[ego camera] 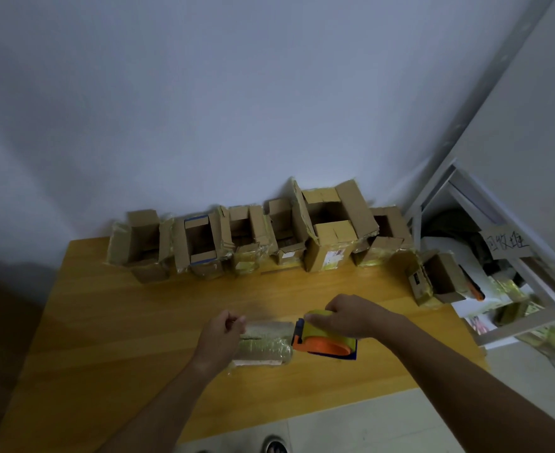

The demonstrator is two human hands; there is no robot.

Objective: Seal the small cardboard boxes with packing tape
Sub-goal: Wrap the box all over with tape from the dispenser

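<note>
Open boxes [256, 237] wait along the desk [106, 322] at twelve o'clock. The box [264, 343] I'm sealing lies before me; my right hand [351, 317] grips the dispenser [326, 335] at three o'clock, my left hand [223, 331] pinches the tape end [241, 320] taut.

On the worktop [112, 322] I see a row of open boxes [256, 237] along the back edge, against the wall. One more open box [436, 277] lies apart at the right edge. In front, near the middle, a closed box [266, 343] lies between my left hand [220, 335] and the tape dispenser [325, 336], which is under my right hand [354, 317]. A shelf [498, 256] stands right of the worktop.
</note>
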